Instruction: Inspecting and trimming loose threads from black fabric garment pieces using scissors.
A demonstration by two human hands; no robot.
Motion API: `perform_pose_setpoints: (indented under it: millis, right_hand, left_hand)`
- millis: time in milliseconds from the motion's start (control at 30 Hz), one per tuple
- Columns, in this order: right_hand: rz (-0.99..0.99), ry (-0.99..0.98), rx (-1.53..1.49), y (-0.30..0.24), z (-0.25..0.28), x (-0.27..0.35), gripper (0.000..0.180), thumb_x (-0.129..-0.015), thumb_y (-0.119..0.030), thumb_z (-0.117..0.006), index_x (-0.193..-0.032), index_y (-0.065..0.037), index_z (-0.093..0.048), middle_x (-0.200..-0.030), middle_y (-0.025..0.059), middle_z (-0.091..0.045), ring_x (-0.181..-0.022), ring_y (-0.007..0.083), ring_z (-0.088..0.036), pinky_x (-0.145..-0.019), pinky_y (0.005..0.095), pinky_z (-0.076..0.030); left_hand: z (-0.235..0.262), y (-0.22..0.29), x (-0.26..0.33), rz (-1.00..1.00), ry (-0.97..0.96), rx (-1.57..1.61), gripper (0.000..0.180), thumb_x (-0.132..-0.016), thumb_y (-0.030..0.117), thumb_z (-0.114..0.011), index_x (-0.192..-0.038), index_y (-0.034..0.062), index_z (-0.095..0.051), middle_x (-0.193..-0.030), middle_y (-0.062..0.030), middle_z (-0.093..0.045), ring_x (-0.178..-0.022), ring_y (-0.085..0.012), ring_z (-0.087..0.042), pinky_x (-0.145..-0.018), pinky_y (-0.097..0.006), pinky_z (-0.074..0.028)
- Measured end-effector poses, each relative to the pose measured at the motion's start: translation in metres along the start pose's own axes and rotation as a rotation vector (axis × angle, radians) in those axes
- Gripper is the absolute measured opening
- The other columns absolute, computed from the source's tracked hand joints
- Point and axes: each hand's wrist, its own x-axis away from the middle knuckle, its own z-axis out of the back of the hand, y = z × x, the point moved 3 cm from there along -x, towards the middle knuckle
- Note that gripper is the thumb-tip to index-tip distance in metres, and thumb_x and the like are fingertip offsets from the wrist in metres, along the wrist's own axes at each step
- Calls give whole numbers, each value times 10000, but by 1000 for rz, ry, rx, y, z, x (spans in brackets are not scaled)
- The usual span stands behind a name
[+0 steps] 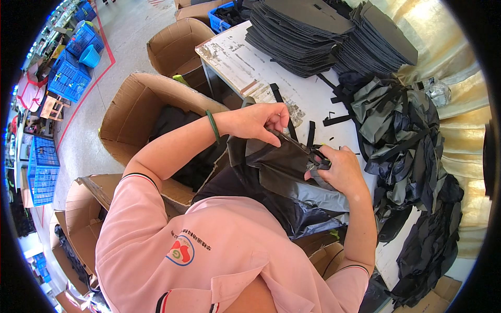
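Observation:
A dark grey, shiny coated fabric piece (276,166) with black parts hangs in front of me over my lap at the table's edge. My left hand (261,122), a dark green bangle on its wrist, pinches the fabric's upper edge between thumb and fingers. To its right, my right hand (340,169) is closed around a black looped piece (317,157) at the same edge. I cannot make out whether that piece is a buckle or a tool's handle. Black straps (310,133) lie on the table just beyond my hands.
Stacks of dark flat panels (297,36) stand on the worn white table (229,52). A heap of grey and black fabric pieces (399,130) lies at the right, by the curtain (464,104). Open cardboard boxes (122,122) stand on my left; blue crates (68,75) are farther off.

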Motion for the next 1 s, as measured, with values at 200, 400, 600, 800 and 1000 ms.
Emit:
perform_pose_setpoints:
  millis: [200, 400, 600, 800, 1000]
  right_hand:
    - [-60, 92, -25, 10, -4, 12, 290, -622, -173, -758, -830, -90, -574, -703, 126, -630, -660, 344, -566, -662, 406, -429]
    - [-387, 340, -372, 47, -15, 65, 404, -665, -231, -847, -836, -19, -548, -698, 131, -608, -632, 277, -602, -608, 340, -466]
    - [-566, 427, -460, 65, -69, 129, 264, -741, 7, -730, -914, -11, -532, -763, 103, -635, -649, 192, -621, -613, 322, -480]
    - [-547, 502, -255, 59, -120, 148, 445, -623, 104, -666, -1029, -39, -550, -949, 92, -664, -863, 267, -656, -729, 371, -457]
    - [-538, 529, -211, 75, -126, 124, 372, -703, 10, -699, -1040, -60, -559, -928, 142, -646, -863, 368, -564, -752, 430, -455]
  left_hand:
    - [2, 6, -2, 17, 12, -29, 372, -749, 50, -765, -984, 68, -476, -832, 3, -557, -784, -79, -506, -711, -230, -424]
    - [50, 37, -59, -208, 175, -434, 321, -773, 39, -733, -992, 94, -504, -825, 31, -569, -784, -53, -533, -679, -215, -439]
    - [35, 50, -98, -572, 566, -1291, 292, -735, 148, -712, -996, 105, -587, -1056, -80, -610, -1028, -324, -545, -850, -424, -438]
    - [-96, -31, -51, -545, -27, -972, 279, -708, 199, -740, -933, 125, -595, -985, -43, -553, -1001, -260, -522, -873, -415, -399]
    - [-146, -65, -71, -487, 11, -1032, 336, -701, 191, -753, -994, 134, -597, -1016, -54, -538, -1017, -266, -503, -882, -396, -381]
